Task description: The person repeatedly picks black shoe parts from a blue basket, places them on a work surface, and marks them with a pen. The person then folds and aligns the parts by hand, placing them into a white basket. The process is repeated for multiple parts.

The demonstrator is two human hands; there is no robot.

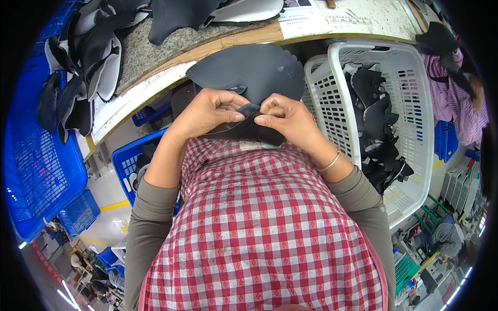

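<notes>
Close in front of my apron, both hands pinch a black cut piece of leather-like material [267, 136]. My left hand [210, 114] grips its folded edge between thumb and fingers. Right beside it, my right hand [291, 118], with a bangle on the wrist, holds the same edge, thumb on top. The fingertips are nearly together, and whatever lies between them is hidden. Beyond the hands, a large dark grey piece with a scalloped right edge [249, 67] extends to the worktable's edge. Where it joins the held piece, if it does, I cannot tell.
A white perforated basket [423, 103] full of black scalloped pieces stands at my right. The worktable [171, 70] curves ahead, with black and white cut pieces [93, 62] hanging over its left end. Blue crates [41, 171] are at the left. Another person's checked sleeve [441, 93] shows far right.
</notes>
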